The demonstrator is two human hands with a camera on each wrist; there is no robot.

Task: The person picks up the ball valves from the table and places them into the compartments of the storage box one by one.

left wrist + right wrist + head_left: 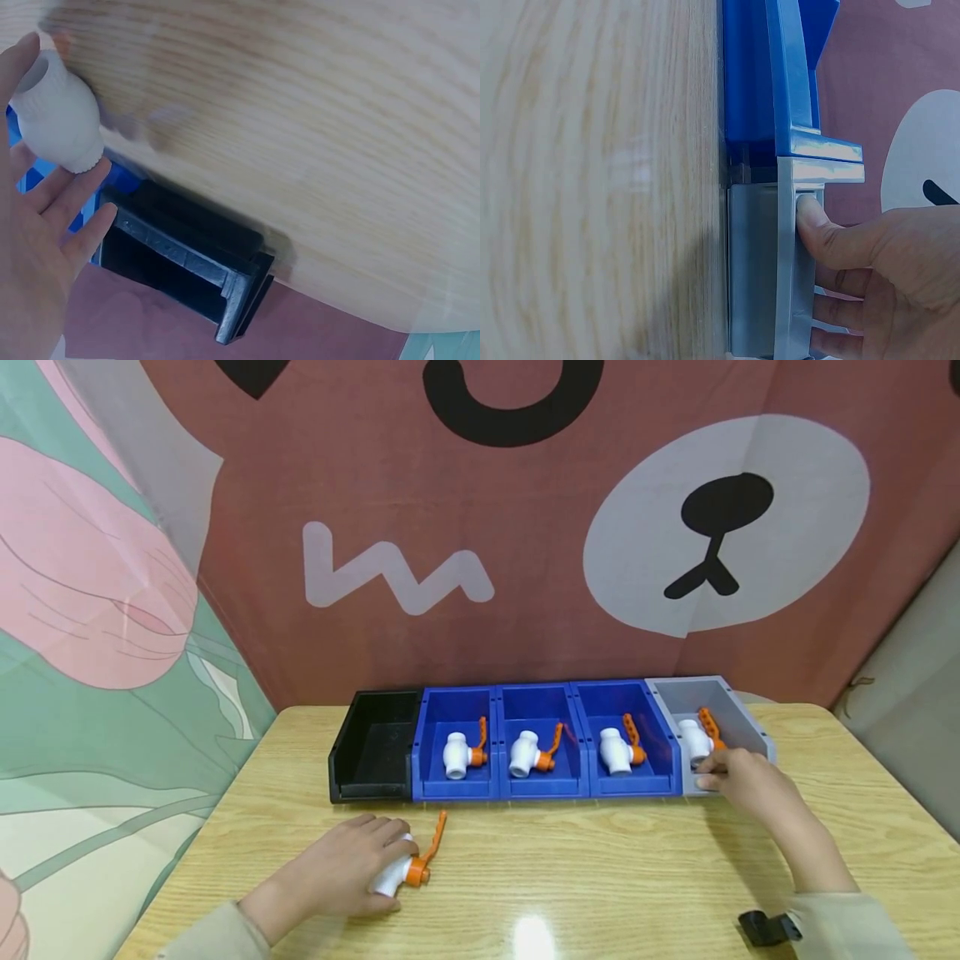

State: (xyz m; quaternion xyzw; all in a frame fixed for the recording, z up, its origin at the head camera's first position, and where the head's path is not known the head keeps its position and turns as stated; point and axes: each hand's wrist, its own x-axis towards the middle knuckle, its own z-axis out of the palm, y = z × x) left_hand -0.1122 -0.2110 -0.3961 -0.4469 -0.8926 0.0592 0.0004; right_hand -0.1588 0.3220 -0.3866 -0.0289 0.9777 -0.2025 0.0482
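Observation:
My left hand (341,864) grips a white ball valve (392,878) with an orange lever on the table, in front of the black bin (375,793). In the left wrist view, thumb and fingertips lie at opposite ends of the white valve body (60,124). My right hand (750,785) is at the front of the grey bin (757,735), beside another white ball valve (693,739). Its thumb touches the bin's front lip (786,300) in the right wrist view. The other fingers reach behind that lip, their tips partly hidden.
Three joined blue bins (457,789) stand between the black and grey ones, each holding a white valve with an orange lever. A small black object (765,928) lies by the right sleeve. A printed cloth (450,652) hangs behind the wooden table (600,877).

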